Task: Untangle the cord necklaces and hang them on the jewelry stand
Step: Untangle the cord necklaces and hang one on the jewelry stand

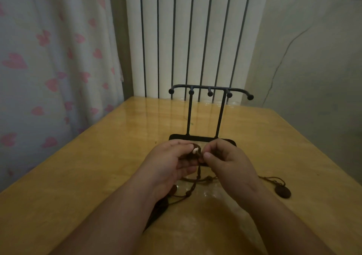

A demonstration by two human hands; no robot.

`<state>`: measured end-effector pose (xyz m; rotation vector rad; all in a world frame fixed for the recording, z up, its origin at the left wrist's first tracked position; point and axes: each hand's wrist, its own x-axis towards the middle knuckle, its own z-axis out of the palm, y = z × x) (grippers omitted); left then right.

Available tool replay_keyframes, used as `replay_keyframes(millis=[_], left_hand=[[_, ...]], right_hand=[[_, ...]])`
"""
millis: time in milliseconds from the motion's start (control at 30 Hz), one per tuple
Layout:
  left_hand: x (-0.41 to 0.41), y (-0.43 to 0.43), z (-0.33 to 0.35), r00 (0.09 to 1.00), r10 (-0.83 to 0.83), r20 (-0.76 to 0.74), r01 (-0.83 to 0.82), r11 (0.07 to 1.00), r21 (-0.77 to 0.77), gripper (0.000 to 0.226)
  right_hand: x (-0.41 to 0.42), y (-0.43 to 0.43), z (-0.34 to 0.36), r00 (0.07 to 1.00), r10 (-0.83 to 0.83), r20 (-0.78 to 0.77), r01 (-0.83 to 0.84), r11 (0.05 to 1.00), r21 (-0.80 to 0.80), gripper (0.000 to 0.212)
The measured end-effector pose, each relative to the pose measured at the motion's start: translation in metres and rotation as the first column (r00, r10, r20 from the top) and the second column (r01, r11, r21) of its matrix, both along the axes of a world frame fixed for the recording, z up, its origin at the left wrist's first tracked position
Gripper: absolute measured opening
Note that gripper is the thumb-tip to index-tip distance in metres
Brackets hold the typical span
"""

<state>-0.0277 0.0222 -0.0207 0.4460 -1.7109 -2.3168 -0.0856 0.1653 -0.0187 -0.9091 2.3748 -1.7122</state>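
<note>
Head view, our left grip (168, 163) and right grip (230, 162) both pinching the knotted brown cord necklaces (196, 179), held just before the black metal jewelry stand (189, 115), strands trailing on the glossy yellow wooden worktop (94, 168), dark round pendant (282, 191) lying at our right.

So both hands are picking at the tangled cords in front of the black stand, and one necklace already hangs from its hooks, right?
Not quite. The head view shows the jewelry stand with every hook bare, so no necklace hangs on it yet. The rest is right: the left hand and the right hand both pinch the tangled cord necklaces just in front of the stand.
</note>
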Motion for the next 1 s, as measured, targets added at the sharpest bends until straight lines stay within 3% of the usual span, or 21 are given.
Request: replay_keyframes(millis=[233,300,400,467,567,633,700,833,1000], left_hand=[[0.002,-0.001,0.002,0.998,0.054,-0.017,-0.054,0.998,-0.015,0.018],[0.002,0.001,0.002,0.998,0.060,-0.025,-0.061,0.997,-0.048,0.018],[0.002,0.005,0.002,0.997,0.075,-0.015,-0.077,0.981,-0.179,0.017],[0.002,0.008,0.003,0.998,0.067,0.001,-0.065,0.976,-0.209,0.017],[0.001,0.010,0.004,0.998,0.057,0.028,-0.052,0.987,-0.151,0.017],[0.001,0.008,0.005,0.997,0.079,0.026,-0.076,0.989,-0.127,0.016],[0.002,0.007,0.006,0.995,0.095,0.023,-0.091,0.984,-0.155,0.014],[0.005,0.005,0.006,1.000,0.029,0.007,-0.026,0.960,-0.279,0.023],[0.012,0.003,0.010,0.998,-0.015,-0.060,-0.018,0.860,-0.511,0.027]], right_hand=[[0.000,0.001,0.001,0.997,0.043,0.063,-0.037,0.995,-0.094,0.012],[0.001,0.001,0.000,0.999,0.047,0.004,-0.047,0.997,-0.069,0.010],[0.003,-0.002,0.001,0.975,-0.057,-0.214,0.069,0.996,0.050,0.007],[0.003,-0.004,0.001,0.967,-0.103,-0.231,0.112,0.993,0.025,0.007],[0.001,-0.003,0.003,0.989,-0.116,0.096,0.134,0.971,-0.198,0.016],[-0.003,0.000,0.007,0.936,-0.008,0.351,0.142,0.923,-0.358,0.019],[-0.006,0.002,0.009,0.862,0.130,0.491,0.151,0.857,-0.493,0.019],[-0.010,0.004,0.009,0.805,0.212,0.554,0.198,0.783,-0.589,0.017],[-0.010,0.008,0.007,0.886,0.057,0.460,0.192,0.858,-0.477,0.017]])
